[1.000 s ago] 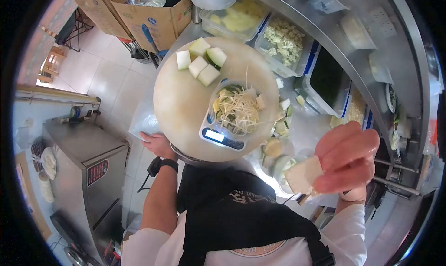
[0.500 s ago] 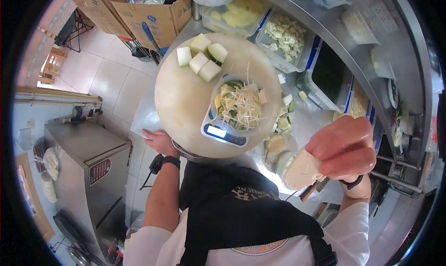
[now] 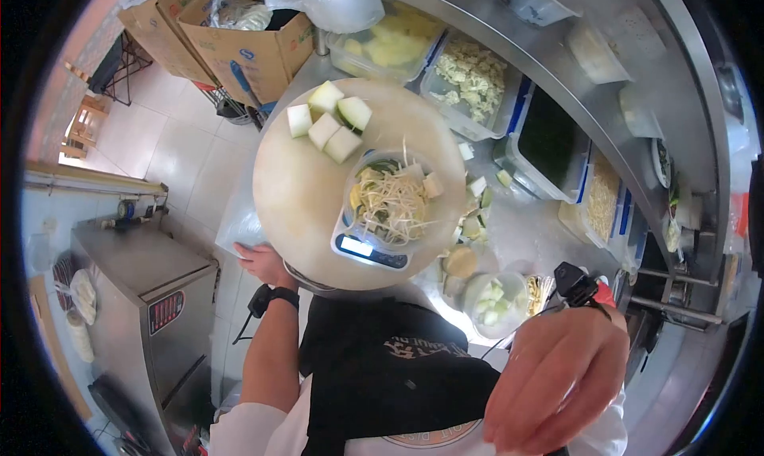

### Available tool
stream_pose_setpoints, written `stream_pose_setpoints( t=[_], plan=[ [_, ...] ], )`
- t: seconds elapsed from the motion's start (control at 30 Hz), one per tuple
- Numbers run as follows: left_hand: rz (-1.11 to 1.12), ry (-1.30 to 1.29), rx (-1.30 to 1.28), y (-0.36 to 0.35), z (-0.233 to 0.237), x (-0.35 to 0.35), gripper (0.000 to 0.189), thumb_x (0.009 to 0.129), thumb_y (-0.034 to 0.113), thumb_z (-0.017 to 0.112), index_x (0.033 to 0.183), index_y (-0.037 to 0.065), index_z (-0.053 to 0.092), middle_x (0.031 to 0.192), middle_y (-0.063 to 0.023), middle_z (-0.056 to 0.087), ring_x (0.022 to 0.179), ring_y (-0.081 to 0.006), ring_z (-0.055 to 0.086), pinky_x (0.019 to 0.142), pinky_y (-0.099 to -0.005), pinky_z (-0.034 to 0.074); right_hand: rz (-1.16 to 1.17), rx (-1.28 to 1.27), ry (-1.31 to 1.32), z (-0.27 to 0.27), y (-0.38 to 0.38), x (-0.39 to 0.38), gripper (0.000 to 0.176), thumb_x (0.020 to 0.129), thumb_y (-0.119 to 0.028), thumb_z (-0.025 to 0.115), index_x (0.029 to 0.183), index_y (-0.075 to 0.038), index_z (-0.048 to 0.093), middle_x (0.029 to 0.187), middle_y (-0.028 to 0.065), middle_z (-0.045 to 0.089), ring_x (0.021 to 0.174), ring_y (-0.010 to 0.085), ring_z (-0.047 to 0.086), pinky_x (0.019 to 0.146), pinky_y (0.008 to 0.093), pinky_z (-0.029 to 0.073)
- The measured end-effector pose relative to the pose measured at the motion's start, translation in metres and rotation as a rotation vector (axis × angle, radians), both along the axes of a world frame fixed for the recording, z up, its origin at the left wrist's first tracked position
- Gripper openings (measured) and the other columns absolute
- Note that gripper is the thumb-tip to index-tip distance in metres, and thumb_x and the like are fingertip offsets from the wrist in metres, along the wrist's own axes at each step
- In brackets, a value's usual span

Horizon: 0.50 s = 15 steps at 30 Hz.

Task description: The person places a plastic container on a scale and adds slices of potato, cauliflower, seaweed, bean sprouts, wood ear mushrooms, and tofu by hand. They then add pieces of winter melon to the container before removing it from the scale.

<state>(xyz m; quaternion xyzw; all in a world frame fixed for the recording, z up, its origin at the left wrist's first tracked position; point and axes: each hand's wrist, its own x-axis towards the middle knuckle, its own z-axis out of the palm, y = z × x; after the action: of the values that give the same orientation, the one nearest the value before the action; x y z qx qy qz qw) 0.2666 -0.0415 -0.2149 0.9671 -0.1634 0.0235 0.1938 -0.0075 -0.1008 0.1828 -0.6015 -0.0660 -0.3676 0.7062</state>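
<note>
My left hand (image 3: 265, 263) rests at the table edge, left of the round cutting board (image 3: 294, 193), fingers apart and holding nothing. On the board, a kitchen scale (image 3: 371, 251) carries a clear bowl of bean sprouts (image 3: 390, 205) with greens and pale cubes. Several green-skinned white vegetable chunks (image 3: 324, 130) lie at the board's top. My right hand (image 3: 557, 380) is raised close to the camera at the lower right, fingers curled together; anything within them is hidden. Beyond it stands a bowl of pale green pieces (image 3: 495, 303).
Tubs of yellow slices (image 3: 390, 42), crumbled white food (image 3: 471, 78), dark greens (image 3: 549, 142) and sprouts (image 3: 601, 201) line the back right under a metal shelf (image 3: 549, 66). Cardboard boxes (image 3: 247, 50) stand at upper left, a steel cabinet (image 3: 147, 297) at left.
My right hand has moved down and nearer the camera; the pale piece it held no longer shows. The bowl of pale green pieces has come into sight. The whole view has shifted slightly.
</note>
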Motion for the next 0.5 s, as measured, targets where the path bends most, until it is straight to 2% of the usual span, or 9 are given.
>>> stream_pose_setpoints(
  t=[0.07,0.13,0.17,0.2,0.27,0.33,0.37,0.4,0.5],
  plan=[
    [-0.029,-0.034,-0.039,0.006,-0.017,0.004,0.049,0.086,0.02,0.041,0.134,0.015,0.031,0.117,-0.0247,0.045,0.092,-0.0394,0.054,0.073,-0.0443,0.049,-0.103,-0.041,-0.202,-0.01,0.004,-0.005,0.011,0.081,0.002,0.059,0.083,0.012,0.062,0.082,0.0237,0.06,0.071,0.03,0.061,0.061,0.034,0.053],
    [-0.157,-0.245,0.025,0.019,-0.066,0.027,0.048,0.086,0.019,0.043,0.133,0.01,0.033,0.118,-0.0226,0.046,0.09,-0.0356,0.055,0.071,-0.0406,0.049,-0.091,-0.101,0.183,-0.009,-0.005,-0.025,0.011,0.082,-0.006,0.06,0.085,0.004,0.061,0.084,0.0154,0.062,0.076,0.0257,0.059,0.067,0.0317,0.049],
    [-0.224,-0.107,-0.171,0.025,-0.072,0.035,0.049,0.086,0.019,0.045,0.131,0.003,0.033,0.119,-0.0202,0.046,0.087,-0.0317,0.054,0.069,-0.038,0.048,-0.097,-0.15,0.381,-0.006,-0.013,-0.038,0.011,0.082,-0.01,0.06,0.085,0.0,0.061,0.085,0.0112,0.062,0.079,0.0236,0.058,0.069,0.0306,0.047],
    [-0.207,-0.114,0.122,0.017,-0.05,0.025,0.053,0.087,0.023,0.047,0.131,-0.002,0.032,0.123,-0.0186,0.043,0.088,-0.0296,0.054,0.073,-0.0356,0.046,-0.33,-0.243,0.454,-0.003,-0.018,-0.053,0.009,0.081,-0.011,0.062,0.084,-0.003,0.061,0.085,0.0087,0.063,0.08,0.0214,0.058,0.07,0.0303,0.046],
    [-0.42,-0.474,0.068,0.025,-0.075,0.033,0.057,0.088,0.029,0.046,0.133,0.0,0.029,0.125,-0.0178,0.04,0.093,-0.03,0.053,0.073,-0.0347,0.047,-0.791,-0.311,0.561,-0.009,-0.035,-0.087,0.01,0.077,-0.007,0.067,0.083,-0.004,0.06,0.086,0.0067,0.062,0.08,0.0193,0.058,0.07,0.0312,0.046],
    [-0.211,-0.027,-0.145,0.012,-0.028,0.013,0.049,0.091,0.028,0.04,0.133,0.005,0.031,0.119,-0.0218,0.043,0.093,-0.0338,0.054,0.076,-0.0403,0.046,-1.173,-0.018,0.677,-0.018,-0.06,-0.138,0.013,0.076,-0.003,0.065,0.086,-0.003,0.056,0.082,0.0044,0.06,0.07,0.0119,0.057,0.064,0.0252,0.046],
    [-0.07,0.151,-0.244,0.006,-0.001,0.002,0.046,0.092,0.028,0.036,0.133,0.008,0.031,0.116,-0.0239,0.045,0.092,-0.0356,0.054,0.078,-0.0431,0.046,-1.33,-0.013,0.663,-0.025,-0.076,-0.171,0.008,0.079,-0.004,0.061,0.086,-0.004,0.056,0.083,0.0026,0.059,0.067,0.0089,0.055,0.062,0.0229,0.046],
    [-0.091,0.07,-0.131,0.007,-0.002,0.005,0.048,0.091,0.027,0.037,0.134,0.006,0.03,0.116,-0.0248,0.044,0.096,-0.0374,0.052,0.081,-0.0432,0.044,-1.505,0.056,0.646,-0.03,-0.091,-0.207,0.006,0.081,-0.005,0.058,0.087,-0.005,0.056,0.081,0.0013,0.058,0.063,0.0087,0.053,0.059,0.0227,0.044],
    [-0.198,0.019,-0.23,0.023,-0.035,0.03,0.05,0.091,0.027,0.037,0.133,0.002,0.029,0.119,-0.0264,0.042,0.101,-0.0385,0.049,0.085,-0.0427,0.043,-1.584,0.361,0.299,-0.046,-0.126,-0.323,0.007,0.086,-0.011,0.055,0.09,-0.005,0.055,0.076,0.0001,0.053,0.065,0.0091,0.05,0.057,0.0227,0.041]
  ],
)
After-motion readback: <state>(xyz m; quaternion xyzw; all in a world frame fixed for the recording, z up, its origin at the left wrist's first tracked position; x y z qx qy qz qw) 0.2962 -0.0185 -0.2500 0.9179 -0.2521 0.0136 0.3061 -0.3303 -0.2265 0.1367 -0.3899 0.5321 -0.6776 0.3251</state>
